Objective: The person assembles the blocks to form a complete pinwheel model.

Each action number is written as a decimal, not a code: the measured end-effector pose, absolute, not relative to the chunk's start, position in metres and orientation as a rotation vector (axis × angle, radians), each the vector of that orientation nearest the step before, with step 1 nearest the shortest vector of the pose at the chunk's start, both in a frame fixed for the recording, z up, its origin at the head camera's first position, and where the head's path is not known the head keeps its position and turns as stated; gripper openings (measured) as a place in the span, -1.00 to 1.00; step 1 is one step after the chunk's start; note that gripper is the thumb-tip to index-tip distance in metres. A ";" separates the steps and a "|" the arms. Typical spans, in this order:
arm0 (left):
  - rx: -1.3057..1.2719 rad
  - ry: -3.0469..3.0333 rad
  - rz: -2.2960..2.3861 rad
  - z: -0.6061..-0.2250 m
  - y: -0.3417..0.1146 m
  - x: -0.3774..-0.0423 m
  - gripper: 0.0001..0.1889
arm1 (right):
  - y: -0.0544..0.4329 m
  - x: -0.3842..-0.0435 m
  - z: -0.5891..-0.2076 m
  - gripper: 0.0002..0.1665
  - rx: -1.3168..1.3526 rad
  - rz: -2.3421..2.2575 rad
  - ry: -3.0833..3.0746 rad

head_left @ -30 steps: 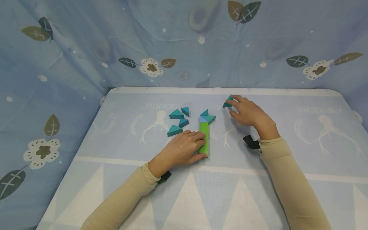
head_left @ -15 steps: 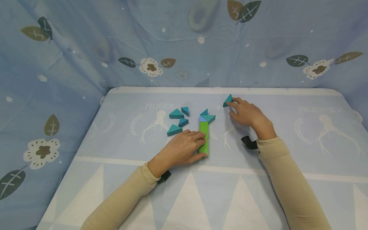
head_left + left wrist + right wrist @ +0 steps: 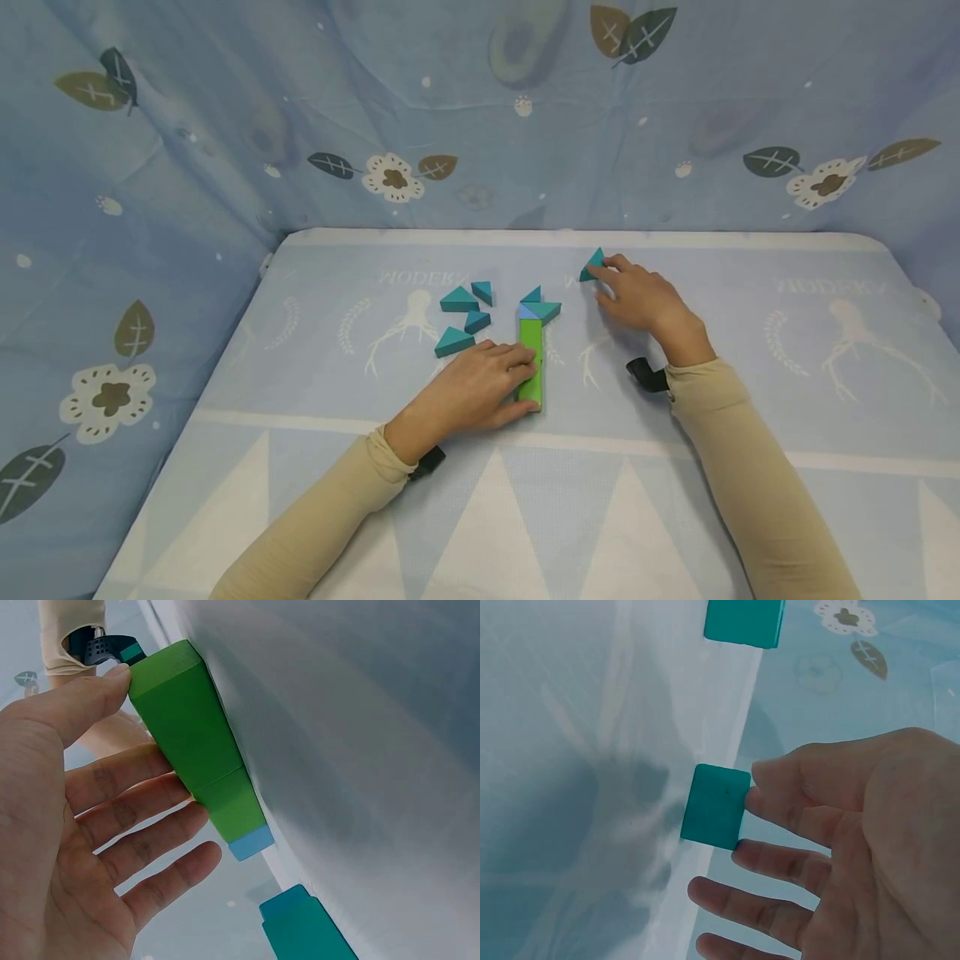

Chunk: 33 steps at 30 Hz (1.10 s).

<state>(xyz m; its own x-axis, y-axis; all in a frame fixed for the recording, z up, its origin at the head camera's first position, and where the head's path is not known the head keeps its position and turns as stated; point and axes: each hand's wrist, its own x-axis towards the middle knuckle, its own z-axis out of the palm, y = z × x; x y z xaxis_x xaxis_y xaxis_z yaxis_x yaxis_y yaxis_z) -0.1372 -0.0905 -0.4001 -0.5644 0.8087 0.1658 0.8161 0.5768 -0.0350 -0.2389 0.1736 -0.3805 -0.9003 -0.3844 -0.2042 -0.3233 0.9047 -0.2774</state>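
Note:
My left hand (image 3: 474, 385) rests against a row of two green blocks (image 3: 531, 333), thumb tip at the near end. Its fingers lie nearly straight along their side in the left wrist view, where a seam shows between the larger green block (image 3: 176, 712) and the smaller one (image 3: 232, 802). Beyond them sit a light blue block (image 3: 527, 312), a teal triangular block (image 3: 546, 312) and a smaller teal triangle (image 3: 532, 295). At the back of the table, my right hand (image 3: 648, 302) pinches another teal triangular block (image 3: 591, 265) with its fingertips, its other fingers spread.
Several loose teal triangular blocks (image 3: 459, 300) lie left of the row, close to my left fingers. A patterned blue curtain (image 3: 480, 117) stands behind the table (image 3: 645, 417). Black wrist cameras (image 3: 647, 374) hang under both wrists.
My right hand has shifted slightly to the left, the teal triangular block at its fingertips moving only a little. My left hand and the row of blocks have stayed in place.

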 end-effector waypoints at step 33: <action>-1.375 -2.655 -0.058 -0.399 -0.090 -0.137 -0.50 | 0.164 -0.244 -0.377 -0.44 -0.520 -0.287 2.852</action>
